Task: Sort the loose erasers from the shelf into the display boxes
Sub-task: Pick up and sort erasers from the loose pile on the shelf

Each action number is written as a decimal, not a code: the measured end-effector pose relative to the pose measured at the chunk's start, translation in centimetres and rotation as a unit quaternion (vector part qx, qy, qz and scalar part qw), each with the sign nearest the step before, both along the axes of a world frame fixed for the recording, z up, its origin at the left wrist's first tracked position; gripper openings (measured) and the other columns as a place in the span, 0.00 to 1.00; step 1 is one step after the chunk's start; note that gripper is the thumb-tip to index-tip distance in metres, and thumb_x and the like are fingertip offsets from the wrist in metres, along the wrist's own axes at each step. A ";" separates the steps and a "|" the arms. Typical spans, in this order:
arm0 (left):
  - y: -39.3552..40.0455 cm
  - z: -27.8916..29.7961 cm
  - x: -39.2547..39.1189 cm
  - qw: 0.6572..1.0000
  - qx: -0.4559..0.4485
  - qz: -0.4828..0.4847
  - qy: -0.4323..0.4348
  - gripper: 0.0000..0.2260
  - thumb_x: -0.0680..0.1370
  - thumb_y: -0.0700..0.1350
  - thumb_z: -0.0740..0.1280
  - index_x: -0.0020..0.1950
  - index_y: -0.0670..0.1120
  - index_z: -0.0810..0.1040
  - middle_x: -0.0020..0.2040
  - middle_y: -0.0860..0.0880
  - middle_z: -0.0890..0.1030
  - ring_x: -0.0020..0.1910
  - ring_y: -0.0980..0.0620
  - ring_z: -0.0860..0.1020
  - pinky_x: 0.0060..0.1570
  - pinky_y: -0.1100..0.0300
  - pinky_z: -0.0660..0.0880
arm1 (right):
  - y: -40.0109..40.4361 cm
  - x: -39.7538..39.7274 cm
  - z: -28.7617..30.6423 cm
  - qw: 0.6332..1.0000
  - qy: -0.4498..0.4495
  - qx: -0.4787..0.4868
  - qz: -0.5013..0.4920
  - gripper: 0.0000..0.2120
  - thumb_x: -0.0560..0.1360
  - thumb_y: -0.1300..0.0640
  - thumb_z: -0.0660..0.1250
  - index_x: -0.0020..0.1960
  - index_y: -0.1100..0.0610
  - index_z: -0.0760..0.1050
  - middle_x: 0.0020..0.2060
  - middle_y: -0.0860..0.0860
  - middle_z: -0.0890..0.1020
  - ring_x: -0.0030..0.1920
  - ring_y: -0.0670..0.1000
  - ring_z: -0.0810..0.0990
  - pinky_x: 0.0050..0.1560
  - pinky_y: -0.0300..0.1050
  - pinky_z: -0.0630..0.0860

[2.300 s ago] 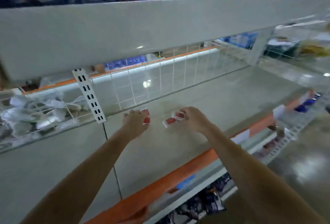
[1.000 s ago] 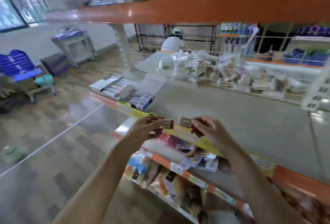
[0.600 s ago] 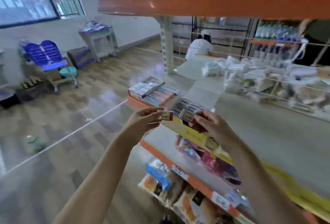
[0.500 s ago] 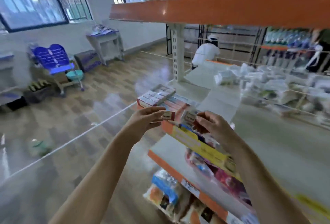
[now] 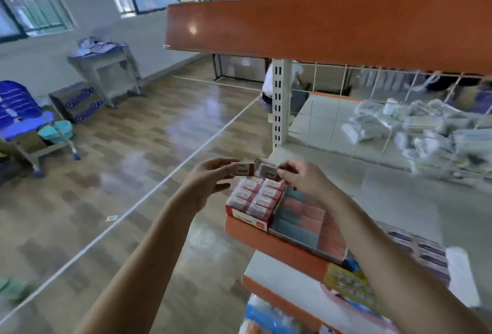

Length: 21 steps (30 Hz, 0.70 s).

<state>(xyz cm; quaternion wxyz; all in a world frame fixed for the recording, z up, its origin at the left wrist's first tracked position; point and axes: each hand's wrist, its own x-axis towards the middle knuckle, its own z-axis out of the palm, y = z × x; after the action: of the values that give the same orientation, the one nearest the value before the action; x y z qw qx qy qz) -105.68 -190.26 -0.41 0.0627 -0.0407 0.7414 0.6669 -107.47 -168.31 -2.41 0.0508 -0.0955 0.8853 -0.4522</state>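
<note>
Pinching one eraser [image 5: 241, 169] in the left hand [image 5: 206, 183] and another eraser [image 5: 267, 169] in the right hand [image 5: 302, 179], just above the red display box [image 5: 246, 218] at the shelf [image 5: 399, 200] corner.

No text fully readable. Cardboard carton [image 5: 80, 104] on floor by left wall carries large blue brand lettering on side, printed twice, too blurred to spell out. Erasers [image 5: 242, 169] held in hands show dark print on white sleeve, illegible. Red display box [image 5: 247, 218] front has small white label, unreadable. Yellow strip [image 5: 346, 284] on lower shelf edge bears rows of blurred characters, not decipherable.
</note>
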 end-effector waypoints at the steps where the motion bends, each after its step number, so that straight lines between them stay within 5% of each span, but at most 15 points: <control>1: -0.8 -0.3 -1.2 1.000 -0.002 -0.011 -0.001 0.05 0.76 0.43 0.67 0.50 0.50 0.81 0.44 0.50 0.82 0.46 0.55 0.78 0.43 0.63 0.74 | -0.7 -0.5 -0.1 1.000 0.004 0.021 -0.011 0.09 0.77 0.53 0.63 0.54 0.55 0.77 0.46 0.48 0.79 0.48 0.48 0.76 0.47 0.41 0.70; 8: -4.7 -1.8 -7.9 0.992 -0.018 -0.120 -0.025 0.04 0.76 0.43 0.68 0.48 0.51 0.81 0.46 0.49 0.82 0.48 0.54 0.78 0.48 0.59 0.74 | -4.0 -2.3 -0.1 0.991 -0.034 0.099 -0.089 0.11 0.77 0.51 0.64 0.55 0.55 0.79 0.51 0.50 0.80 0.49 0.47 0.77 0.49 0.43 0.74; 15: -4.9 -3.0 -11.4 0.977 -0.012 -0.204 -0.057 0.05 0.75 0.44 0.68 0.50 0.50 0.81 0.47 0.49 0.83 0.50 0.53 0.78 0.47 0.60 0.74 | -5.2 -2.2 -0.1 0.984 -0.048 0.121 -0.125 0.12 0.77 0.52 0.64 0.58 0.53 0.78 0.53 0.48 0.80 0.44 0.41 0.75 0.39 0.31 0.67; 21: -3.8 -3.2 -12.6 0.969 -0.003 -0.240 -0.053 0.05 0.74 0.44 0.69 0.49 0.51 0.81 0.46 0.49 0.83 0.49 0.53 0.78 0.47 0.60 0.74 | -6.2 -2.1 -0.3 0.983 -0.058 0.134 -0.110 0.11 0.78 0.54 0.63 0.60 0.51 0.76 0.50 0.46 0.78 0.46 0.43 0.76 0.38 0.30 0.68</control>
<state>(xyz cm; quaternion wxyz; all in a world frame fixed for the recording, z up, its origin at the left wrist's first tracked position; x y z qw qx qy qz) -118.23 -194.11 -3.59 0.2604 0.1030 0.7267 0.6272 -109.62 -174.55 -2.69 0.0641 0.0360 0.9384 -0.3375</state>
